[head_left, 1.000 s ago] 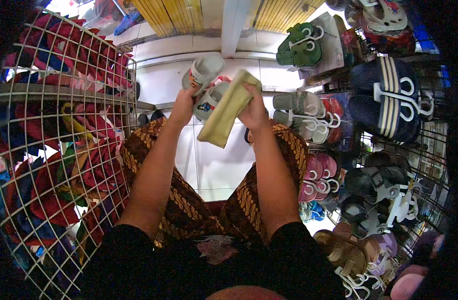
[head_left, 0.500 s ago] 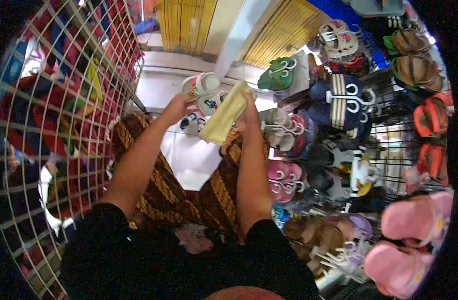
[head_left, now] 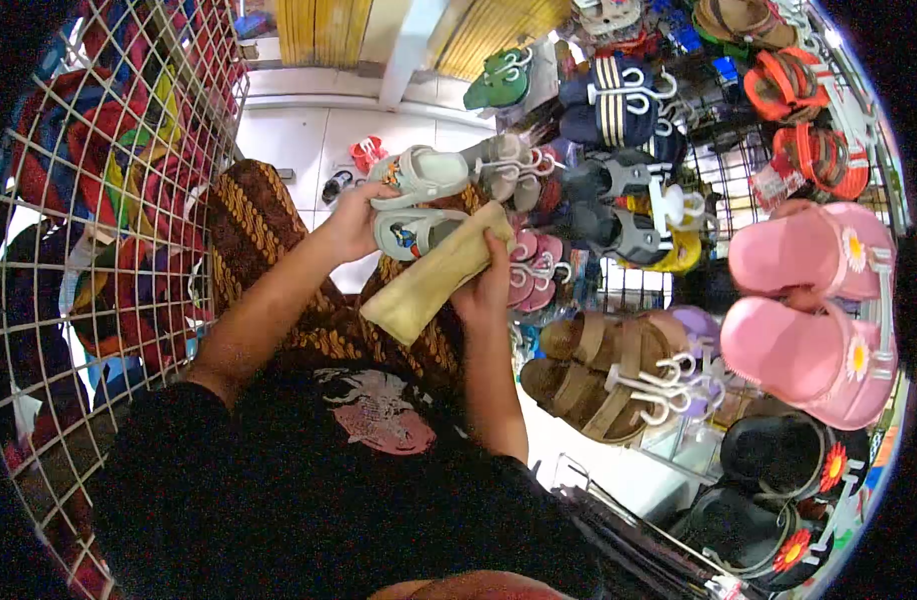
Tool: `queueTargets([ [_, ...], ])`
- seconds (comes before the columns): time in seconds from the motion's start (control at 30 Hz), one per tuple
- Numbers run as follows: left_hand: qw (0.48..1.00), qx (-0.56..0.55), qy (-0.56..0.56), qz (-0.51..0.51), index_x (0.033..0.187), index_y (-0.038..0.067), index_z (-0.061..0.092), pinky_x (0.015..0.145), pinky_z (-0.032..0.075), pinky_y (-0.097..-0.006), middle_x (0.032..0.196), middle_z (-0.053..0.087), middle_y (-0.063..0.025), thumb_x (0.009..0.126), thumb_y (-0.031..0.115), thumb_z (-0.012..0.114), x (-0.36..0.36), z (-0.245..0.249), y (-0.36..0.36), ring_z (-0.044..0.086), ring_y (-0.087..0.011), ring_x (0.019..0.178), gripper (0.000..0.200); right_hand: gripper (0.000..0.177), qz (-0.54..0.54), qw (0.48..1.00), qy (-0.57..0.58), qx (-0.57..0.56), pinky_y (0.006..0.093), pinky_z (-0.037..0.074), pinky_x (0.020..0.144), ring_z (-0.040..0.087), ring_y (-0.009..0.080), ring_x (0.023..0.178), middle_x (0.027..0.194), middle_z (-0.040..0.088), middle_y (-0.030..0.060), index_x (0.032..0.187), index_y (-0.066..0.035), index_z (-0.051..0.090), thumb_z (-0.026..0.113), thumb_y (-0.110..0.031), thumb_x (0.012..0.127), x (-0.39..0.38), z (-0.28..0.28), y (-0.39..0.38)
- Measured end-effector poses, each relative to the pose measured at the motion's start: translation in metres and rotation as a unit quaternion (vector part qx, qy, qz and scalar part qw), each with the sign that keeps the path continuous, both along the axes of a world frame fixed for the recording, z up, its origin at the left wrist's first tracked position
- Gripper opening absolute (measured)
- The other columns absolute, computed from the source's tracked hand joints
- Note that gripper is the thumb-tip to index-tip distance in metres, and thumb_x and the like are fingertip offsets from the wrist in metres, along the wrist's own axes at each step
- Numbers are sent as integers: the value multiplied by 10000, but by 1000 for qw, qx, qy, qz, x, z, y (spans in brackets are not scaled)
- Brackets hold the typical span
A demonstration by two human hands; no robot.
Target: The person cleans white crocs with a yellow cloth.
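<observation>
A pair of light grey children's clogs [head_left: 437, 174] with small cartoon figures is in front of me. My left hand [head_left: 357, 226] grips the pair at its left side, fingers closed around the edge. In my right hand [head_left: 487, 288] is a folded pale yellow cloth [head_left: 424, 285], its long flat shape slanting from upper right to lower left. The cloth's upper part overlaps the lower clog and hides some of it. Below both hands lies brown patterned fabric [head_left: 254, 215] over my legs.
To the left rises a white wire grid [head_left: 129, 230] with colourful goods behind it. On the right, racks hold brown sandals [head_left: 604, 375], pink sandals [head_left: 794, 260] and black sandals [head_left: 769, 455] on hangers. A red shoe [head_left: 367, 152] and dark sandals [head_left: 337, 186] lie on the white tiled floor [head_left: 289, 130].
The view has shifted right and down, bringing more of the right-hand racks into sight. Both hands, still holding the clogs and cloth, appear closer to my body. The red shoe has come into view.
</observation>
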State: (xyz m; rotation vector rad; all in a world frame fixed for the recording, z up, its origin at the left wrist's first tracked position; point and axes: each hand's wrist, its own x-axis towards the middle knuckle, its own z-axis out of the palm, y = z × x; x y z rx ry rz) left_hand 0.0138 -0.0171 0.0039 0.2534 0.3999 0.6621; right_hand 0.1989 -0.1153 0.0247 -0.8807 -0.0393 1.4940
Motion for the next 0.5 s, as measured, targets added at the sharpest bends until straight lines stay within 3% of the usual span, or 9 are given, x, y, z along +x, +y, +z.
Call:
queueTargets([
  [0.13, 994, -81, 70, -24, 1249, 29, 544, 971, 481, -465, 1174, 638, -147, 850, 208, 531, 4, -10, -30, 631, -286, 1070, 438, 422, 1, 999, -5, -47, 452, 509, 903, 620, 286, 1000, 1101, 623, 117, 1233, -66, 516, 556, -340, 915, 5, -12, -30],
  [0.23, 993, -63, 90, -41, 1255, 14, 519, 966, 501, -465, 1176, 636, -160, 861, 203, 560, 6, -24, -32, 646, -297, 1045, 440, 419, -1, 999, -5, -49, 445, 521, 882, 629, 284, 979, 1083, 629, 116, 1225, -61, 517, 555, -343, 918, 10, -39, -41],
  [0.27, 996, -54, 43, -54, 1269, 12, 513, 961, 506, -464, 1166, 643, -156, 877, 207, 574, 3, -28, -28, 651, -280, 1045, 442, 413, 4, 998, -19, -54, 443, 525, 872, 631, 282, 970, 1073, 629, 117, 1221, -60, 517, 553, -343, 922, 9, -41, -40],
  [0.37, 992, -35, 111, -40, 1294, 2, 495, 975, 496, -456, 1181, 638, -165, 894, 205, 575, -1, -35, -21, 642, -274, 1070, 456, 394, 18, 997, -38, -62, 437, 536, 846, 636, 278, 948, 1049, 629, 120, 1211, -57, 515, 546, -334, 933, 7, -50, -31],
  [0.4, 997, -26, 52, -47, 1314, -2, 472, 989, 487, -455, 1206, 628, -178, 920, 209, 567, -3, -40, -17, 638, -271, 1084, 457, 388, 19, 997, -33, -63, 436, 538, 839, 637, 278, 944, 1045, 627, 123, 1211, -54, 512, 543, -327, 937, 11, -61, -26],
  [0.5, 998, -16, 52, -19, 1326, 2, 455, 992, 488, -449, 1217, 624, -184, 941, 212, 550, 3, -52, -8, 636, -275, 1093, 449, 377, 14, 996, -74, -47, 423, 543, 832, 640, 277, 934, 1043, 623, 130, 1223, -42, 495, 538, -297, 949, 11, -76, -10],
])
